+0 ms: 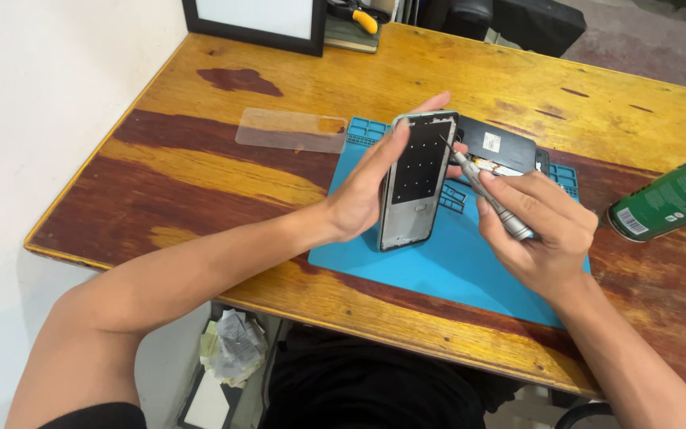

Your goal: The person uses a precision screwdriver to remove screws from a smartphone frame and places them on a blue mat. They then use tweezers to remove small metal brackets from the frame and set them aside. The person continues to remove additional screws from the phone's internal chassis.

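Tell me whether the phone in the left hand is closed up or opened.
Opened. The phone frame in the left hand shows bare inner metal and a dark panel; the right hand holds a screwdriver against it.

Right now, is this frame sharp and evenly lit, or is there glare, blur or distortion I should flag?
Head view: soft, even light, faint shadows under the left hand and right hand; mild sheen on the varnished wooden table; the opened grey phone frame and slim silver screwdriver look sharp; slight wide-angle bend at the edges.
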